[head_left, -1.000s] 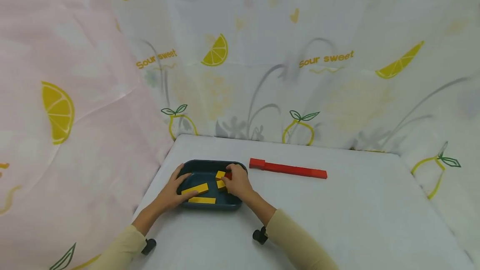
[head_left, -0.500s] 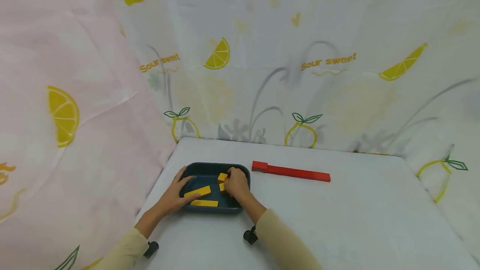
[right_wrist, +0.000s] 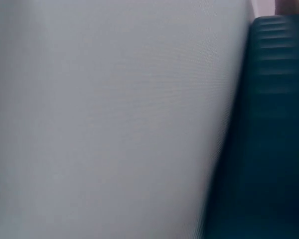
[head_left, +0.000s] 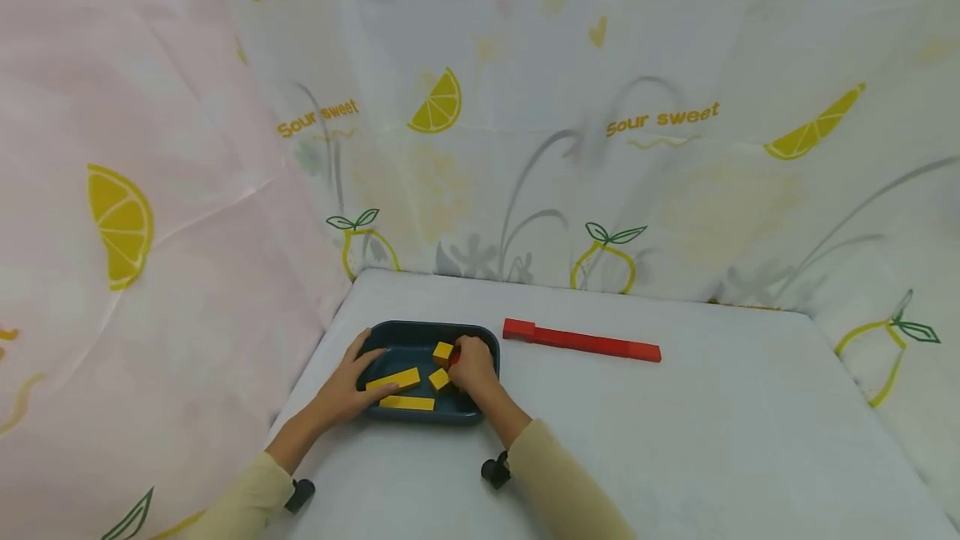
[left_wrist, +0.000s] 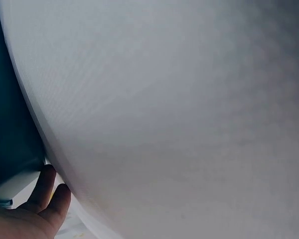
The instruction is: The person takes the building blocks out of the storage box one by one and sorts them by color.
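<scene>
In the head view, a dark blue tray [head_left: 450,418] holds several yellow blocks. My left hand [head_left: 343,386] holds the tray's left edge, its thumb reaching inside beside a long yellow block [head_left: 403,377]. Another long yellow block [head_left: 408,403] lies along the front. My right hand [head_left: 474,367] reaches into the tray's right side, fingers bent round a red block [head_left: 454,357] of which only a sliver shows. Two small yellow blocks, one behind [head_left: 442,353] and one in front [head_left: 439,380], lie beside its fingertips. In the left wrist view, fingertips [left_wrist: 63,196] lie by the tray's outer wall.
Red pieces [head_left: 581,341] lie in a line, end to end, right of the tray on the white table [head_left: 675,440]. A lemon-print cloth [head_left: 510,173] hangs behind and along the left. The right wrist view shows mostly tabletop and the tray's ribbed outer side [right_wrist: 276,124].
My right hand stays low in the tray's right side, working among the blocks. The front small yellow block has turned and shows more fully. My left hand keeps its place on the edge.
</scene>
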Available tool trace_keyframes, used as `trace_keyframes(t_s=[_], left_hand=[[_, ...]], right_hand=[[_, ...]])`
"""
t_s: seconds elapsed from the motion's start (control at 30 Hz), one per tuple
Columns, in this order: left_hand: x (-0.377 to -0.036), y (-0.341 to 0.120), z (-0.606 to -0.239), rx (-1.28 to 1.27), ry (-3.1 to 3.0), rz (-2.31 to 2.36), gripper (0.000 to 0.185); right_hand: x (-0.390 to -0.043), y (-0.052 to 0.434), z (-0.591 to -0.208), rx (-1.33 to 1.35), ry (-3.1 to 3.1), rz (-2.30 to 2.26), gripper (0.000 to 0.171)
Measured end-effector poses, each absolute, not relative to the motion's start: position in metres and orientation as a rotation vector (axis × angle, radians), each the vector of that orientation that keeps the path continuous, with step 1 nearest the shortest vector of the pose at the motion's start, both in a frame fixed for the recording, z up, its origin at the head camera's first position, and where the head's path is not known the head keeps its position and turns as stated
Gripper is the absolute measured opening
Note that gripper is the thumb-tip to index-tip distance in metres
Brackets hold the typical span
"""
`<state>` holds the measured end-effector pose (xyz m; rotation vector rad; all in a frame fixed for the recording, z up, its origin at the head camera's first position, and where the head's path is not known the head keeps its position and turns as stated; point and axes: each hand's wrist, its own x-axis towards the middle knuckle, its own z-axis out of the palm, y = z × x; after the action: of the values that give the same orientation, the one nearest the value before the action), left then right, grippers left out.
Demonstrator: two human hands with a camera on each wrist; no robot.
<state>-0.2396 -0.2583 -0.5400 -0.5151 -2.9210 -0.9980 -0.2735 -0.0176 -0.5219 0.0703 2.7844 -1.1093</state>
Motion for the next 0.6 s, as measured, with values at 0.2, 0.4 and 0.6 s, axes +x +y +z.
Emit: trace_keyframes(t_s=[0.2, 0.4, 0.6], left_hand=[[-0.2421, -0.2579, -0.5378, -0.527, -2.916, -1.005, 0.078], [-0.2413, -0.2587, -0.5405, -0.531, -2.904, -0.997, 0.078], [-0.2416, -0.2583, -0.5423, -0.527, -2.897, -0.977, 0.077]], right_hand=[[-0.2765, -0.0190, -0.5199, 0.091, 2.810, -1.019, 0.037], [-0.2752, -0.0199, -0.5248, 0.097, 2.729, -1.140, 0.030], [-0.2743, -0.0179, -0.5244, -0.019, 2.693, -1.223, 0.033]])
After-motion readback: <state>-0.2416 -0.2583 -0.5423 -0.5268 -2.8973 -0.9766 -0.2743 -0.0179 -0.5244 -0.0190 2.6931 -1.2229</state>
